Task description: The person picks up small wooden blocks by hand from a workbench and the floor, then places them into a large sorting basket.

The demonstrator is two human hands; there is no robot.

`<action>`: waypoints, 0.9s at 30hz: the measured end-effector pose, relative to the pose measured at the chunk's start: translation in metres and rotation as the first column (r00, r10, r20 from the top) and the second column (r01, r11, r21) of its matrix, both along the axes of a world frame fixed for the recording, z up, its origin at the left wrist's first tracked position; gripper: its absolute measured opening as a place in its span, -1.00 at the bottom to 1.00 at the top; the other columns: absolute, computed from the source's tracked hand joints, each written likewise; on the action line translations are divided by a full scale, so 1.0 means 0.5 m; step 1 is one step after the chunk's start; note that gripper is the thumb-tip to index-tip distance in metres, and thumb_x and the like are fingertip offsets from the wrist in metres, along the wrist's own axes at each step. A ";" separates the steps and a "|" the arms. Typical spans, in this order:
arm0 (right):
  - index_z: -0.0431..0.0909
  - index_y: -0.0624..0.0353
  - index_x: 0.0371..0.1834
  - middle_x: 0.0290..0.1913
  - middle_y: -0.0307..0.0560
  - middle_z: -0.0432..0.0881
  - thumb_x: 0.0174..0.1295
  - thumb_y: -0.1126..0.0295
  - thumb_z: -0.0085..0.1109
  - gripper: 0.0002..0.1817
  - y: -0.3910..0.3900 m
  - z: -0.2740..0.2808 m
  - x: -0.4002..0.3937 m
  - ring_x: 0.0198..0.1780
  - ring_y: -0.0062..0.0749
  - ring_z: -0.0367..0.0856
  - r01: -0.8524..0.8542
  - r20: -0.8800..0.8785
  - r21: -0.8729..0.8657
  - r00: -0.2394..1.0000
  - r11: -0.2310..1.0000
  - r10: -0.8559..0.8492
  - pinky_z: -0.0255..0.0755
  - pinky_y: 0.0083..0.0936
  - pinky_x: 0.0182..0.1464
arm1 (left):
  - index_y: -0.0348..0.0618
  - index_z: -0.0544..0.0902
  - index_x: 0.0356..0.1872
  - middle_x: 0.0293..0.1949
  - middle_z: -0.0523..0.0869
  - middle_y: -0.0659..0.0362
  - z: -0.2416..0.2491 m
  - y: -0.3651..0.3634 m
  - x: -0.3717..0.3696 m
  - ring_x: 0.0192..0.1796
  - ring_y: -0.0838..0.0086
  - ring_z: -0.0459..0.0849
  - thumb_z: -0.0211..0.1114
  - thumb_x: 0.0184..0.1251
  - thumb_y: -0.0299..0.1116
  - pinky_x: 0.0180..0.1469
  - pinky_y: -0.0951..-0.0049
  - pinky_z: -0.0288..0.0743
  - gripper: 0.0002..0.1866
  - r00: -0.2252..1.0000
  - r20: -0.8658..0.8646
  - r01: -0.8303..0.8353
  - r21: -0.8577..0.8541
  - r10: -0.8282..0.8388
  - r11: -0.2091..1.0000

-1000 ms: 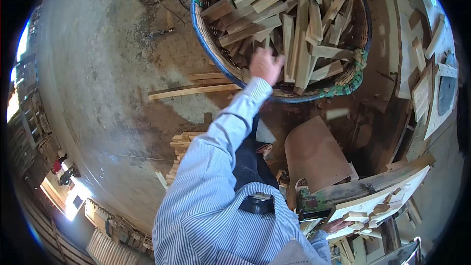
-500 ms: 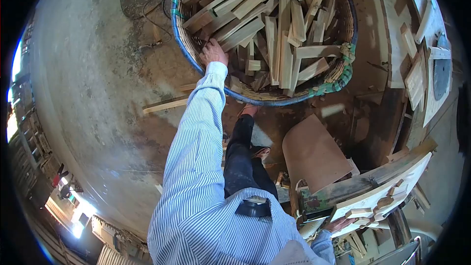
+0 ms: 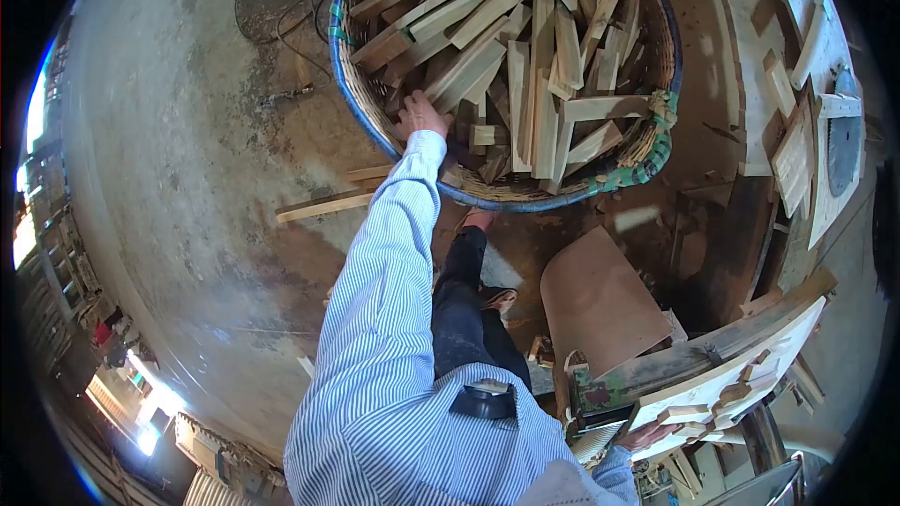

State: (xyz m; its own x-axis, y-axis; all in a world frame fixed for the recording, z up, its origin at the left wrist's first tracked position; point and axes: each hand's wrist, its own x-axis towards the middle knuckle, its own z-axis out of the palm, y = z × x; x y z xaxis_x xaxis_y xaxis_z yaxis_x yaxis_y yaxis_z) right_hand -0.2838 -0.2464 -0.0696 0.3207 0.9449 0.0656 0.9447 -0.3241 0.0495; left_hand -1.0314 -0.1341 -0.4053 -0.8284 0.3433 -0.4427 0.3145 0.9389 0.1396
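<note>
Writing: no brand, label or lettering can be read anywhere in view.
Floor: bare grey concrete (image 3: 187,131), stained & dusty; thin dark cables (image 3: 281,28) are seen lying on it left of the basket.
Room: workshop seen thru fisheye lens; bright openings at far left edge, stacked material along lower left, too small to be told apart.
Basket: large round woven basket (image 3: 656,145) w/ blue rim, set on the floor at top centre, patched w/ green binding on its right side.
Wood offcuts: basket is filled w/ pale wood offcuts (image 3: 539,66), piled crosswise, some on end.
L hand: left hand (image 3: 422,117) is stretched out on a striped sleeve to the basket's near-left inside edge, laid on the offcuts there; fingers are hidden among the pieces, so whether one is gripped cannot be told.
R hand: right hand (image 3: 647,435) is seen low at right, fingers curled under the edge of a pale board (image 3: 731,375); grip appears closed on it.
Board: slanted, carrying small wood blocks (image 3: 689,412) on top.
Hands apart/together: well apart, on opposite sides of the body.
Loose slats: two slats (image 3: 323,206) are lying on the floor just below-left of the basket.
Brown panel: curved brown sheet (image 3: 600,295) is propped betw. basket & board.
Bench at right: more cut pieces (image 3: 787,84) are laid out along the right edge, beside a round saw blade (image 3: 844,145).
</note>
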 end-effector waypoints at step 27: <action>0.00 0.31 0.57 0.56 0.37 -0.01 0.38 -0.42 -0.48 0.02 -0.001 0.000 0.019 0.57 0.21 -0.03 -0.010 0.055 -0.057 0.998 0.998 0.013 -0.06 -0.02 0.57 | -0.49 0.26 0.43 0.49 0.14 -0.33 -0.011 -0.001 0.058 0.49 -0.12 0.23 0.11 0.13 0.56 0.54 0.15 0.06 0.21 0.562 0.595 -0.758 0.091 0.575 0.646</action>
State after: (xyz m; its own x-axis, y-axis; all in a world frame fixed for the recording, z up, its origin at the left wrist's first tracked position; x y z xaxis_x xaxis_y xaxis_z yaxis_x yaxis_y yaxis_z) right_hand -0.2744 -0.2468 -0.0696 0.3068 0.9513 0.0292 0.9438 -0.3081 0.1196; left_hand -1.0022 -0.1345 -0.4108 -0.5786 -0.0319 -0.8150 -0.5811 0.7173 0.3845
